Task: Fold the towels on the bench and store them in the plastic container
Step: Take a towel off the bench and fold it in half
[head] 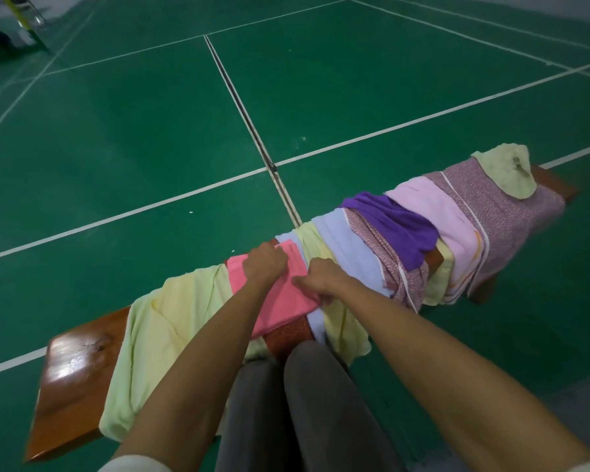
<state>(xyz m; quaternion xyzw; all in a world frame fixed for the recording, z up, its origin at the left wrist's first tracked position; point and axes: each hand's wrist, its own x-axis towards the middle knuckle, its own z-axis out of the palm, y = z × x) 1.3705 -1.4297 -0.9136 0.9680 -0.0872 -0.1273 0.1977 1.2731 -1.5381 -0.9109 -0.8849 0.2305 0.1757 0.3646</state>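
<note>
A long brown wooden bench point(72, 376) runs from lower left to upper right, draped with several towels. A pink towel point(283, 301) lies folded across its middle. My left hand point(264, 264) rests on the towel's far part with fingers curled on the cloth. My right hand point(321, 279) pinches the towel's right edge. A pale yellow towel point(171, 321) lies to the left, a light blue towel point(348, 253) to the right. Farther right lie a purple towel point(395, 229), a light pink towel point(447, 216) and patterned mauve cloths point(504, 206). No plastic container is in view.
The green court floor point(150, 131) with white lines surrounds the bench. My legs in grey trousers point(304, 403) stand against the bench's near side. A yellow-green cloth point(504, 168) sits at the bench's far end. Dark objects lie at the far top left.
</note>
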